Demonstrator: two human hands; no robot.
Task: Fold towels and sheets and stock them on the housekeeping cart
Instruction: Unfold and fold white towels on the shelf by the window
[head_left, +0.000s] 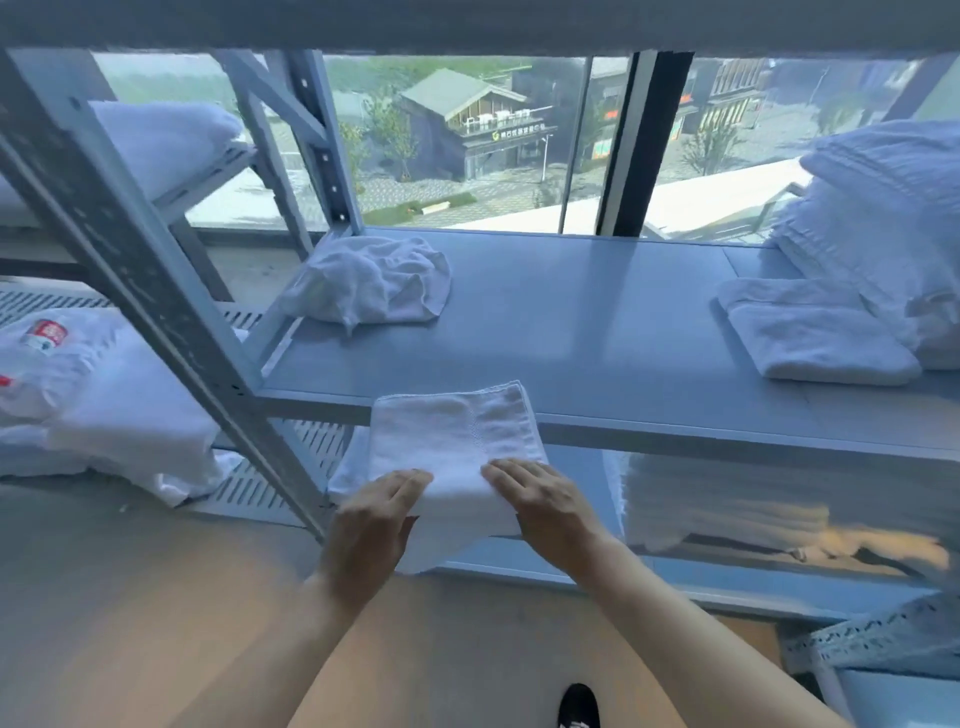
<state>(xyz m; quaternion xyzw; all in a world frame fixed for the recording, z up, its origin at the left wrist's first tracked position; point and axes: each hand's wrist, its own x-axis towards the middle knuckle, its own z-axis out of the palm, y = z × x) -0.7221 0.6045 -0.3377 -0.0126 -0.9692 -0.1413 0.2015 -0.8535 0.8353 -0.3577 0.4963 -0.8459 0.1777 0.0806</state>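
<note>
Just the one camera here, worn on the head, looking forward and down over the shelf (597, 332) from close up at standing height. It faces a window (467, 140) right behind the shelving, wide-angle, so edges bend.

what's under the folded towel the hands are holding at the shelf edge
The folded towel rests partly on the grey shelf, its near end overhanging under both hands. Below shows a lower shelf's stacked linens; anything directly underneath is covered.
</note>
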